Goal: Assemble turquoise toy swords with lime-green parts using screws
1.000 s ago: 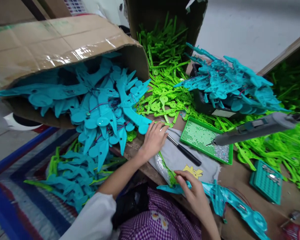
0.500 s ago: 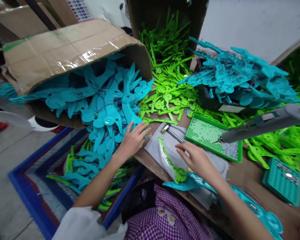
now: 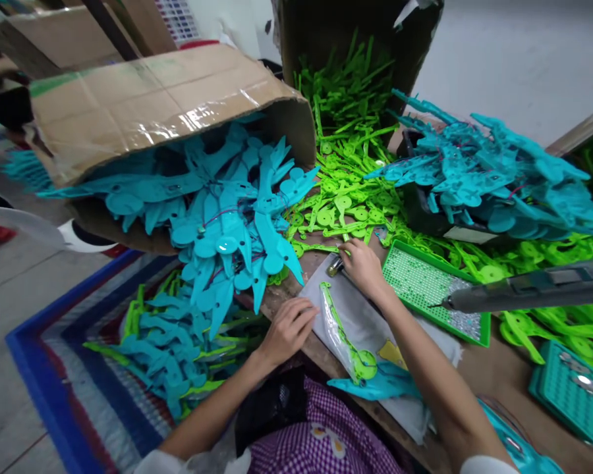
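Observation:
My left hand (image 3: 290,329) hovers by the table's front edge, beside the grey cloth (image 3: 309,289); its fingers are loosely bent and hold nothing I can see. Across the cloth my right hand (image 3: 363,264) reaches with bent fingertips closed at the right end of a thin green plastic arm (image 3: 321,247). Just below those fingers is the head of a small hammer (image 3: 334,266), its handle hidden under the hand. On the cloth lies another green arm (image 3: 332,306) with a round end and a clear plastic film, touching a blue plastic piece (image 3: 375,383).
A tipped cardboard box (image 3: 168,92) spills blue pieces at left. Green parts (image 3: 356,191) heap behind. A green tray (image 3: 479,332) of small metal bits stands under a grey electric screwdriver (image 3: 528,289). Teal trays (image 3: 568,395) sit at right; a blue-edged crate (image 3: 44,382) is below left.
My right hand has moved forward and left, over the hammer to the thin green arm. My left hand has drawn back from the blue heap towards the table edge. The view has shifted slightly.

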### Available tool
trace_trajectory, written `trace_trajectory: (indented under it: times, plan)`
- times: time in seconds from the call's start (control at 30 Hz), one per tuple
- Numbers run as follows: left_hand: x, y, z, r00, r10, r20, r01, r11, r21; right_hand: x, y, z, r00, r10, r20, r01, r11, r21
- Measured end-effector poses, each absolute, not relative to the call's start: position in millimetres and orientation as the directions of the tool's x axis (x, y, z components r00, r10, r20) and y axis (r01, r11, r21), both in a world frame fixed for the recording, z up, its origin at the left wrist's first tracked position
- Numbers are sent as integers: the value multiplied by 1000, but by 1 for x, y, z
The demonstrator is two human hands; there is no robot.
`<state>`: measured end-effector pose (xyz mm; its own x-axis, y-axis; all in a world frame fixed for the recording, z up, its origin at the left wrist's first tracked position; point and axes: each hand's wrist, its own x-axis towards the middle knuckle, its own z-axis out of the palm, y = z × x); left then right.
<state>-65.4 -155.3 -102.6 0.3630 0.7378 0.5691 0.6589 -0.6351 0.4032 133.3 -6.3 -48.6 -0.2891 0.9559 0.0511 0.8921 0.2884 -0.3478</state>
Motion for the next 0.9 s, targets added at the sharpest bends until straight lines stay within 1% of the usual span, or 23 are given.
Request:
trace_trajectory:
  times: [0.13, 0.17, 0.3, 0.43, 0.5, 0.53, 0.57, 0.6, 0.63, 0.67, 0.7, 0.73, 0.77, 0.8, 0.83, 0.87, 0.9]
  plan:
    - [-62, -148, -121, 221, 783, 581, 715, -536, 450, 140, 16, -46, -140, 990, -18, 945, 129, -301]
    - [-62, -148, -123, 200, 789, 581, 723, -519, 456, 137, 22, -45, -124, 992, -16, 951, 114, -289]
    - [-61, -153, -124, 161, 788, 594, 741, -494, 455, 95, 48, -43, -185, 981, 58, 940, 194, -280]
    - [-61, -153, -124, 144, 806, 574, 766, -458, 450, 63, 74, -48, -134, 991, -20, 965, 126, -228]
    - [-61, -153, -124, 137, 810, 570, 771, -448, 452, 67, 81, -50, -140, 990, -25, 955, 128, -269]
    - [-61, -153, -124, 133, 811, 570, 772, -445, 453, 74, 82, -51, -145, 989, 2, 936, 138, -325]
    - [-60, -152, -125, 131, 810, 572, 772, -445, 454, 82, 82, -51, -136, 990, 48, 902, 144, -407]
    - [-60, -152, -125, 131, 808, 575, 771, -447, 453, 91, 79, -51, -107, 989, 103, 844, 146, -516]
    - [-60, -152, -125, 133, 806, 577, 770, -451, 451, 100, 75, -50, -53, 987, 153, 747, 141, -650]
    - [-61, -152, -125, 140, 804, 578, 769, -456, 447, 109, 69, -48, 26, 983, 180, 606, 128, -785]
    - [-61, -152, -124, 150, 804, 576, 769, -461, 443, 117, 62, -46, 105, 980, 169, 427, 109, -897]
    - [-61, -152, -124, 157, 803, 575, 769, -465, 439, 124, 53, -44, 165, 979, 124, 224, 85, -971]
    - [-62, -152, -124, 161, 803, 574, 769, -467, 437, 130, 44, -42, 192, 980, 60, 21, 57, -998]
    - [-62, -151, -125, 163, 803, 574, 769, -467, 436, 135, 34, -39, 191, 982, -1, -157, 29, -987]
    - [-62, -151, -126, 160, 803, 575, 767, -467, 439, 140, 24, -36, 169, 985, -49, -292, 3, -957]
    - [-63, -151, -126, 154, 801, 579, 765, -467, 443, 143, 13, -34, 134, 988, -80, -381, -23, -924]
    - [-63, -150, -127, 146, 799, 583, 762, -467, 449, 146, 4, -31, 101, 990, -100, -434, -47, -900]
